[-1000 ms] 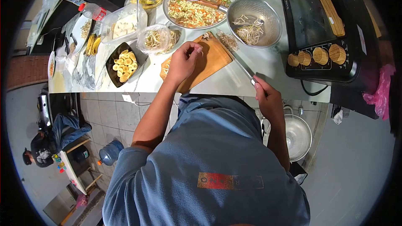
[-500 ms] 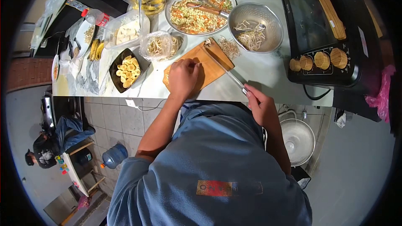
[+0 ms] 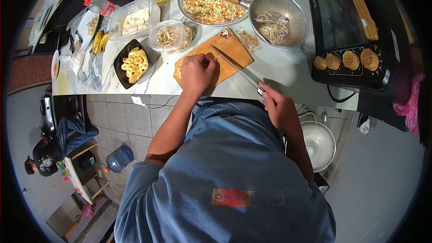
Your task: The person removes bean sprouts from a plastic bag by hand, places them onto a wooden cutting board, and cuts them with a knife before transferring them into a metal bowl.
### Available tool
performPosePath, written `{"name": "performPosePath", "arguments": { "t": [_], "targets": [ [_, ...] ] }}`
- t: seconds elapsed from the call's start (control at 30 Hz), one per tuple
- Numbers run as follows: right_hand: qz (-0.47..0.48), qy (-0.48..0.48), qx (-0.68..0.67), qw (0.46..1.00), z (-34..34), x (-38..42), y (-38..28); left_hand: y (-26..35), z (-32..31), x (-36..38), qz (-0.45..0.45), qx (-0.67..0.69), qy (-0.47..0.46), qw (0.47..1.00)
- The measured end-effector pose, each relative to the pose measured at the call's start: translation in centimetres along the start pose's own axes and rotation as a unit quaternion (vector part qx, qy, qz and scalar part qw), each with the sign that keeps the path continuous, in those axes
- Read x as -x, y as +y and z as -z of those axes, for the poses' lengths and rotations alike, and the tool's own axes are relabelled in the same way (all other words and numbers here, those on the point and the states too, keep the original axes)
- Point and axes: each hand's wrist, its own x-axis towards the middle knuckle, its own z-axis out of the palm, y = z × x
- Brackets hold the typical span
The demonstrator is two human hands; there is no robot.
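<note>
My left hand (image 3: 196,74) is over the wooden cutting board (image 3: 234,50), its fingers curled and pinched together. A thin pale strand that looks like a bean sprout pokes out at its fingertips. My right hand (image 3: 278,103) is wrapped round the handle of a knife (image 3: 240,73). The blade reaches up and left across the board, close to the left fingertips. Small scraps lie at the board's top edge, and a loose heap of thin sprout trimmings (image 3: 248,40) is on the counter beside it. Bean sprouts (image 3: 273,31) also sit in a metal bowl (image 3: 294,11).
Behind the board are a bag of sprouts (image 3: 166,37) and a large tray (image 3: 182,6) of chopped vegetables. A black bowl (image 3: 118,63) of banana slices and a tub (image 3: 116,29) of white blocks stand left. An oven (image 3: 346,69) stands right. A person (image 3: 47,155) sits far left.
The knife's tip has shifted left, so the blade is nearer my left fingertips. A pale strand now shows there. The whole view has tilted slightly.
</note>
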Motion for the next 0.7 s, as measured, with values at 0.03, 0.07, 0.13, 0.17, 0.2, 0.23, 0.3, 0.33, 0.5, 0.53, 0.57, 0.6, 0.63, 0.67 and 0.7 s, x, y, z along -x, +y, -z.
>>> {"name": "performPosePath", "arguments": {
  "t": [0.03, 0.07, 0.13, 0.17, 0.2, 0.23, 0.3, 0.33, 0.5, 0.53, 0.57, 0.6, 0.63, 0.67, 0.7],
  "targets": [
    [-0.003, -0.003, -0.004, 1.0, 0.0, 0.0, -0.1, -0.1, -0.1, 0.0, 0.001, 0.001, 0.0, 1.0],
    [-0.004, -0.003, -0.003, 1.0, 0.0, 0.0, -0.1, -0.1, -0.1, 0.0, -0.005, 0.001, 0.003, 1.0],
    [0.004, -0.001, -0.002, 1.0, 0.0, 0.1, -0.2, -0.3, -0.2, 0.0, -0.01, 0.001, 0.005, 1.0],
    [0.004, -0.001, -0.002, 1.0, 0.0, 0.0, -0.2, -0.5, -0.3, 0.0, -0.01, 0.01, 0.007, 1.0],
    [-0.005, -0.003, 0.001, 1.0, 0.1, 0.0, -0.3, -0.6, -0.4, 0.0, -0.01, 0.019, 0.01, 1.0],
    [-0.014, -0.005, 0.005, 1.0, 0.1, 0.0, -0.3, -0.7, -0.4, -0.1, -0.01, 0.018, 0.01, 1.0],
    [-0.005, -0.001, 0.007, 1.0, 0.0, 0.0, -0.3, -0.8, -0.4, -0.2, 0.001, 0.014, -0.006, 1.0],
    [0.005, 0.003, 0.01, 1.0, -0.1, 0.0, -0.3, -0.8, -0.4, -0.2, 0.001, 0.014, -0.006, 1.0],
    [0.027, 0.018, 0.057, 0.998, -0.2, 0.1, -0.9, -0.8, -0.2, -0.3, -0.012, 0.01, -0.001, 1.0],
    [0.044, 0.03, 0.081, 0.995, -0.2, 0.1, -1.1, -0.8, -0.2, -0.4, -0.011, 0.011, -0.001, 1.0],
    [0.042, 0.029, 0.081, 0.995, -0.2, 0.2, -1.1, -0.7, -0.2, -0.3, -0.01, 0.004, -0.005, 1.0],
    [0.043, 0.029, 0.094, 0.994, -0.3, 0.3, -1.1, -0.7, -0.2, -0.4, -0.01, -0.003, -0.007, 1.0],
    [0.044, 0.031, 0.106, 0.993, -0.3, 0.2, -1.2, -0.7, -0.1, -0.5, -0.012, -0.002, -0.007, 1.0],
    [0.045, 0.033, 0.106, 0.993, -0.3, 0.3, -1.0, -0.7, -0.1, -0.4, -0.018, 0.002, -0.002, 1.0],
    [0.048, 0.044, 0.1, 0.993, -0.4, 0.3, -0.6, -0.7, -0.1, -0.5, -0.024, 0.006, 0.002, 1.0]
  ]
}}
